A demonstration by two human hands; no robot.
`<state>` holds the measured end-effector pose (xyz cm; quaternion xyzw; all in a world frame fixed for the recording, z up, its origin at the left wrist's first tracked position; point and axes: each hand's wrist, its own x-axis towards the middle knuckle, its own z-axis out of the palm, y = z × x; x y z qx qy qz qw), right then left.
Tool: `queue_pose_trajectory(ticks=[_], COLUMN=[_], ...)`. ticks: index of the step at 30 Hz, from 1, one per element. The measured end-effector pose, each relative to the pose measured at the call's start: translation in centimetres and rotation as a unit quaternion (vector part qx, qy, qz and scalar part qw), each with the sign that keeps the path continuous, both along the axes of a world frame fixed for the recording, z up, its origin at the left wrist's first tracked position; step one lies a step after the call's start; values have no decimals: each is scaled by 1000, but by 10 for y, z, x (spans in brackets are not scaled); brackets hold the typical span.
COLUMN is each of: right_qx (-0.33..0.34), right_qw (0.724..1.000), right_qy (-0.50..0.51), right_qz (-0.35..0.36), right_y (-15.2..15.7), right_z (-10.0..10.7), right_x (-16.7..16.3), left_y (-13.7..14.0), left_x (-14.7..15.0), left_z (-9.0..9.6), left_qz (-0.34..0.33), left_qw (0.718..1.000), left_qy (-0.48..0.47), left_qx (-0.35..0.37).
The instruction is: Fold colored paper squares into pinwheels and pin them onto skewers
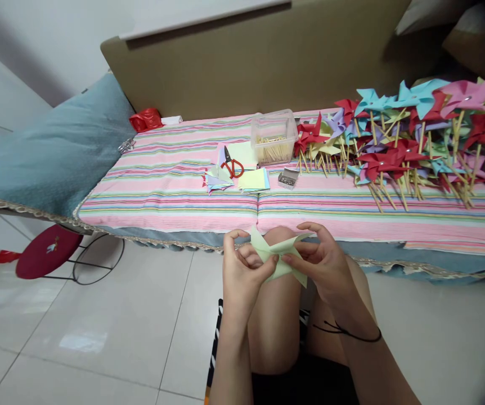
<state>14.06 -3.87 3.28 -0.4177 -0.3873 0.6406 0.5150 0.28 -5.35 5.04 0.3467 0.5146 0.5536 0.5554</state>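
A pale green paper pinwheel [282, 247], with no stick visible on it, is held above my knees. My left hand [246, 264] pinches it from the left, thumb near its centre. From the other side my right hand [320, 261] grips the same paper, its thumb also close to the middle. Whether a pin sits under the thumbs cannot be made out. Beyond my hands, on the striped cloth [175, 205], lie red-handled scissors [233, 167], a stack of yellow and blue paper squares [254, 180] and a small open box of metal pins [288, 178].
A clear plastic tub [274, 138] of wooden sticks stands behind the papers. Many finished pinwheels [394, 157] in several colours are heaped at the right. Cut paper pieces [218, 177] lie beside the scissors. A red plastic bag [146, 120] rests by the blue cushion [65, 140]. A maroon stool [48, 250] is on the floor.
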Motion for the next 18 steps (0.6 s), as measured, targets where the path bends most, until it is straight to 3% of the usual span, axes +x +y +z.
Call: queue_pose_trajectory(ticks=[18], right_qx=[3], right_qw=[999], right_qy=[-31], right_qz=[-26], right_y=[0], right_z=[-3], right_x=[1], left_y=[2], left_x=[-1], left_z=[-5], left_qz=[8], left_qw=[999], left_qy=[39], left_qx=[19])
